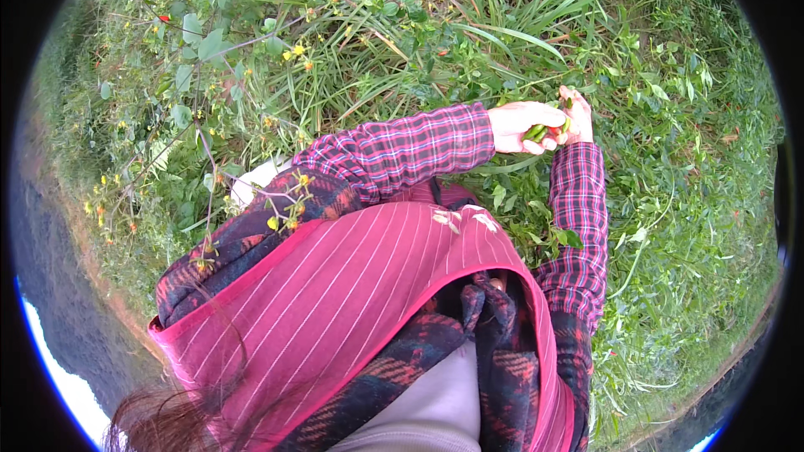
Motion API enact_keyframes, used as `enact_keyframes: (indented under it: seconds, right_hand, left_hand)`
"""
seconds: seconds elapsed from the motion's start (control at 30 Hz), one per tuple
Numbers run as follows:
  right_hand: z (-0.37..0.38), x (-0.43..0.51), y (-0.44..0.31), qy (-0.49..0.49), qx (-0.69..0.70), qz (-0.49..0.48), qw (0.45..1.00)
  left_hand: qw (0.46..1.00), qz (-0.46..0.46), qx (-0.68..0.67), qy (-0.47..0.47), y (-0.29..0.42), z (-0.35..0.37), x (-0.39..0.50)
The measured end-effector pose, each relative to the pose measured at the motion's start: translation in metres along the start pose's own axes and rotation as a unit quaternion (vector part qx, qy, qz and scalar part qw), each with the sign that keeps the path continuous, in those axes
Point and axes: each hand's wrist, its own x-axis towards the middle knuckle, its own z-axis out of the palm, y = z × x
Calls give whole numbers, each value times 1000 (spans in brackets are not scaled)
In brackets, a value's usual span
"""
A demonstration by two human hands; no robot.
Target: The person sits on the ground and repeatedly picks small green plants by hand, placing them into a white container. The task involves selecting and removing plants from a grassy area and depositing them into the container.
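Observation:
My left hand (524, 125) is cupped around several small green chili peppers (536, 133), with a bit of red showing among them. Close against it on the right is my right hand (579, 116), its fingers bent near the peppers and a green leaf or stem; what lies between its fingertips is too small to tell. Both hands are over leafy green plants (659, 91). Plaid sleeves (414, 144) cover both arms, and a striped red apron (352, 263) lies over my front.
A branching plant with yellow and orange fruits or flowers (298, 50) rises at the left, some twigs overlapping my sleeve and apron. Long-bladed grass (534, 0) grows beyond my hands. A white object (260, 182) shows partly behind my left arm.

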Motion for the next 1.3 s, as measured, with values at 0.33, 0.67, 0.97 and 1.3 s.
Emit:
enact_keyframes:
  seconds: [0.33,0.67,0.97,1.3]
  right_hand:
    - [0,-14,-13,56,-19,32,998]
    - [12,-4,-19,59,47,27,997]
    - [32,-3,-18,97,-99,-24,990]
    - [45,-10,-53,237,-108,-241,935]
  left_hand:
    - [912,58,340,221,97,-41,2]
    - [929,39,315,189,46,-94,55]
    - [947,35,227,226,54,-117,72]
    - [955,15,201,216,69,-119,73]
